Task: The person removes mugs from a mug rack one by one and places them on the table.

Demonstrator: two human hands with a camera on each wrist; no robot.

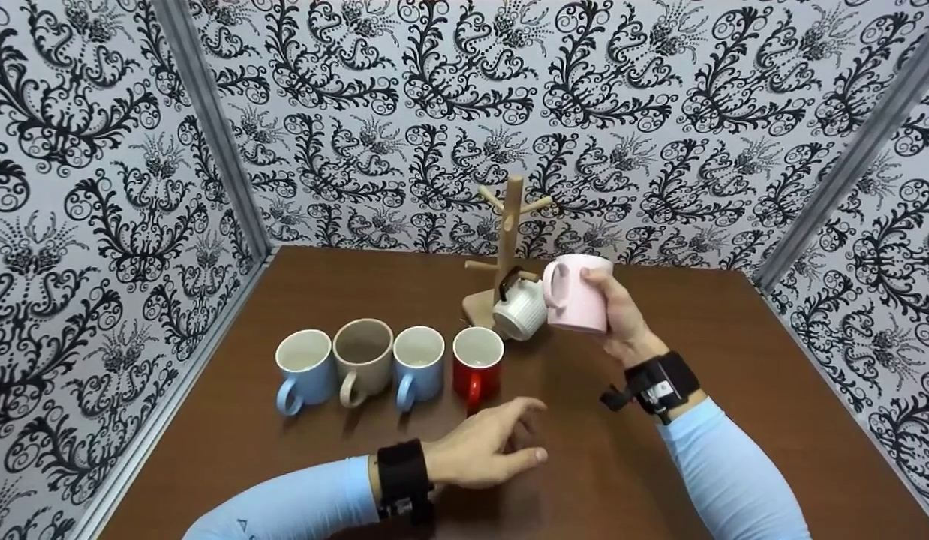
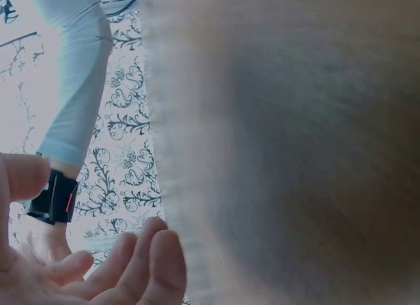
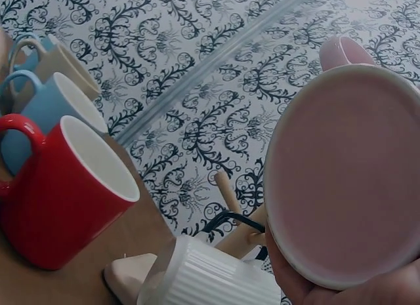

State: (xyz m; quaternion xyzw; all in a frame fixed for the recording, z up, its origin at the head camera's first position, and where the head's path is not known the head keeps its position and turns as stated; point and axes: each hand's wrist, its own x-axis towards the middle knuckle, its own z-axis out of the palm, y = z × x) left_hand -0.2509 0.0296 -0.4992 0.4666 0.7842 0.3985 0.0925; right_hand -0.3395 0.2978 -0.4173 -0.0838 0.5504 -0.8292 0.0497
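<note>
My right hand (image 1: 622, 319) grips a pink mug (image 1: 581, 296) by its body, lifted above the table with its handle facing left. In the right wrist view the pink mug's base (image 3: 348, 177) fills the right side. Just left of it, a ribbed white mug (image 1: 521, 307) hangs tilted on a low peg of the wooden mug tree (image 1: 512, 225). My left hand (image 1: 483, 446) hovers over the table in front of the red mug (image 1: 477, 367), holding nothing, its fingers loosely bent and the thumb apart.
Left of the red mug stand a blue mug (image 1: 419, 367), a beige mug (image 1: 363, 360) and another blue mug (image 1: 307, 367), upright in a row with handles toward me. Patterned walls (image 1: 464, 112) enclose the brown table (image 1: 344, 277) at the back and sides.
</note>
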